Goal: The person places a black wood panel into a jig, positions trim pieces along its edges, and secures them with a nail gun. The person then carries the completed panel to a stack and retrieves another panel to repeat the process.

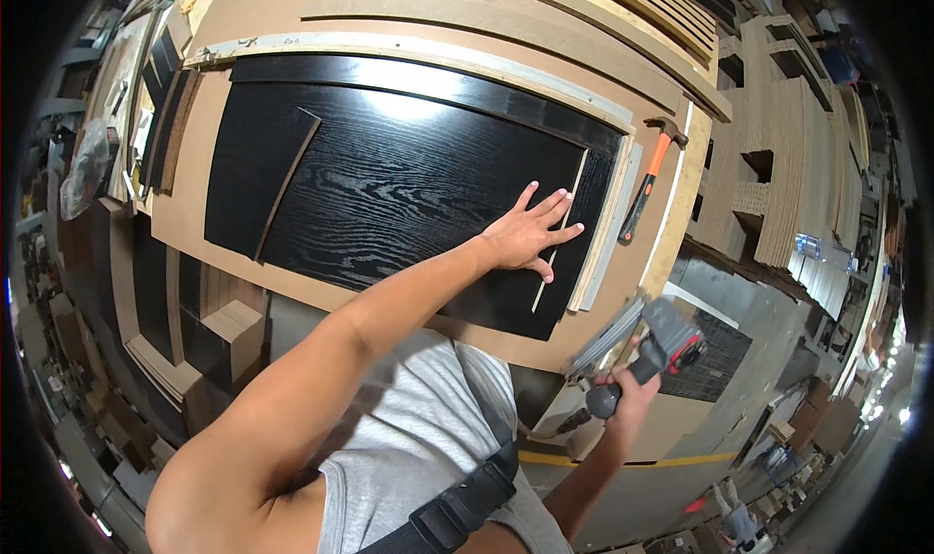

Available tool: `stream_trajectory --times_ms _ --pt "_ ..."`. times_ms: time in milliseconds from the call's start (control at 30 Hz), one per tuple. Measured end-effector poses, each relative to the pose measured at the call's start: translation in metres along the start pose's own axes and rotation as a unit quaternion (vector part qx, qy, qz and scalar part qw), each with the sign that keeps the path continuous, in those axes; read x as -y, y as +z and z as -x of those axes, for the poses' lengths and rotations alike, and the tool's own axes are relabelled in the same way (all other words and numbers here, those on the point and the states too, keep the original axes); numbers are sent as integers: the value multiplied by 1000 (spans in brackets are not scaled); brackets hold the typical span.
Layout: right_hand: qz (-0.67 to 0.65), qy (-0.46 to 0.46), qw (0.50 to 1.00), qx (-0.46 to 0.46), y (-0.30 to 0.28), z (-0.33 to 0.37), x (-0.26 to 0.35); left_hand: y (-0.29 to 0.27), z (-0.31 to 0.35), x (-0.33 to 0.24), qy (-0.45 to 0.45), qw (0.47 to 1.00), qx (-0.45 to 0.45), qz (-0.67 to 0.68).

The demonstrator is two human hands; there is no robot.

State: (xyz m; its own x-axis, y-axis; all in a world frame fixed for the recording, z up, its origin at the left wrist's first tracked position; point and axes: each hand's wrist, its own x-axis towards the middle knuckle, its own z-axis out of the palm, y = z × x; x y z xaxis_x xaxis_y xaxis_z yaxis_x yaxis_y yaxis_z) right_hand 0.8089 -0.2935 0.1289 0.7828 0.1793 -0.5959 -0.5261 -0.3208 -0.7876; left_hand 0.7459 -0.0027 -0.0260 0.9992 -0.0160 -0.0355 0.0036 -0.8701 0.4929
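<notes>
My left hand [530,231] lies with fingers spread on a black wood-grain panel [389,175], near its right end. Its fingers reach across a thin pale strip or gap [579,170] that runs over the panel there. Off the panel's lower right corner, my right hand [634,393] grips a grey and black nail gun [671,332] with red details by its handle. The tool is raised clear of the panel, tilted, and its nose end is hard to make out. A narrow black strip with a brown edge [289,184] lies across the panel's left part.
A pale wooden frame rail [608,218] borders the panel on the right. Beyond it lies a claw hammer [650,179] with an orange and black handle. Long boards [486,29] lie along the table's far side; stacked brown panels [793,155] stand to the right.
</notes>
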Motion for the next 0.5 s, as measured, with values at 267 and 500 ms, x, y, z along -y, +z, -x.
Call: stream_trajectory --times_ms 267,500 --pt "96 5 979 179 101 -87 96 -1 6 6 0 999 -27 24" --pt "163 5 968 191 142 -120 104 -6 8 4 -5 1000 -12 18"
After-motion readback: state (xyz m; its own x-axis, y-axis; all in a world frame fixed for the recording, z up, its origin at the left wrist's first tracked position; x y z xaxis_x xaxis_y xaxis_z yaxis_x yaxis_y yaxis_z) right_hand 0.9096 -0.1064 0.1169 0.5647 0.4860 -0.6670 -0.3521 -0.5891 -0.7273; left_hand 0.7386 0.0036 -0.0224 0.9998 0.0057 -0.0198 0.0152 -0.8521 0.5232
